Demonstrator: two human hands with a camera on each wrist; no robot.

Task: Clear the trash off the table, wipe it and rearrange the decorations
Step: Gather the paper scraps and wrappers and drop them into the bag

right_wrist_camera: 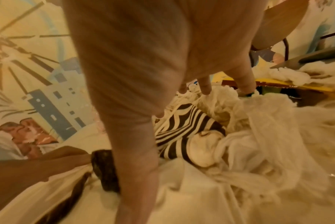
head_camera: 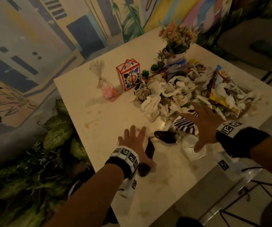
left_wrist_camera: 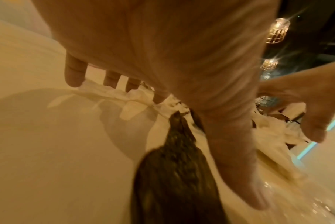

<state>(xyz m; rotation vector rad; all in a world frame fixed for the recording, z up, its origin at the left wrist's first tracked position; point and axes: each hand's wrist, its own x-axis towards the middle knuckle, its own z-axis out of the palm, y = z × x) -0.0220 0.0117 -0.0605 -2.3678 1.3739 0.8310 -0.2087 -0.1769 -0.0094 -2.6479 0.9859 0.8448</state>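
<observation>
A heap of crumpled white napkins (head_camera: 173, 92) covers the right half of the white table (head_camera: 99, 99), with a yellow snack bag (head_camera: 218, 89) at its right side. My right hand (head_camera: 200, 126) hovers open, fingers spread, above a black-and-white striped wrapper (head_camera: 185, 126) (right_wrist_camera: 181, 125) and a flat napkin (head_camera: 191, 145). My left hand (head_camera: 140, 148) is open and low over the table's near edge, beside dark peel-like scraps (head_camera: 164, 136) (left_wrist_camera: 174, 166). Neither hand holds anything. Decorations stand behind: a floral box (head_camera: 128, 74), a pink candy bag (head_camera: 107, 90), small succulents (head_camera: 145, 73) and a flower vase (head_camera: 177, 38).
Brown stains (head_camera: 89, 124) mark the bare left part of the table. Leafy plants (head_camera: 58, 128) crowd its left edge below a painted wall. A wire-legged chair (head_camera: 246, 185) stands at the near right, and a grey seat (head_camera: 254, 43) at the far right.
</observation>
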